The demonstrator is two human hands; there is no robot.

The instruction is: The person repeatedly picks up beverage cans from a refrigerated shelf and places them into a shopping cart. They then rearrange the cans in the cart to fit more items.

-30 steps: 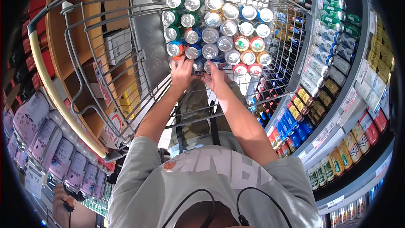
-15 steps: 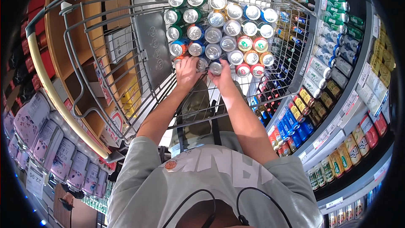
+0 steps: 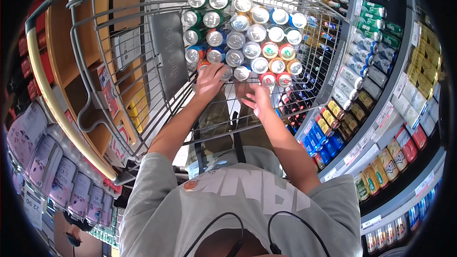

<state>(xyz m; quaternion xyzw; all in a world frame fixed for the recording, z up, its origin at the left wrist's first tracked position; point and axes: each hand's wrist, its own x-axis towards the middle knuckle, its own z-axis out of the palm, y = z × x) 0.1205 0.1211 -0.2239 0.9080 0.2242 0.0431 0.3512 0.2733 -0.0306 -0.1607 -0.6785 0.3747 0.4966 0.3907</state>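
Several drink cans (image 3: 234, 58) stand upright, tops up, packed in rows inside a wire shopping cart (image 3: 183, 135). At the near left of the group, my left hand (image 3: 209, 83) has its fingers curled over a can in the nearest row, mostly hiding it. A silver-topped can (image 3: 227, 73) stands against those fingertips. Just right of it is another silver-topped can (image 3: 242, 72), with nothing gripping it. Below and right of this can, my right hand (image 3: 258, 100) is apart from the cans, its fingers spread and holding nothing.
A grey panel (image 3: 169, 54) lies along the cart's left side. Drink shelves (image 3: 381, 128) with cans and bottles rise close on the right. At left are a wooden shelf unit (image 3: 76, 43) and purple-patterned packs (image 3: 47, 157). A person (image 3: 74, 235) shows at the lower left.
My right hand has let go of the silver-topped can and drawn back toward me and rightward, its fingers opening. My left hand stays at the near-left cans. The whole view has shifted slightly.
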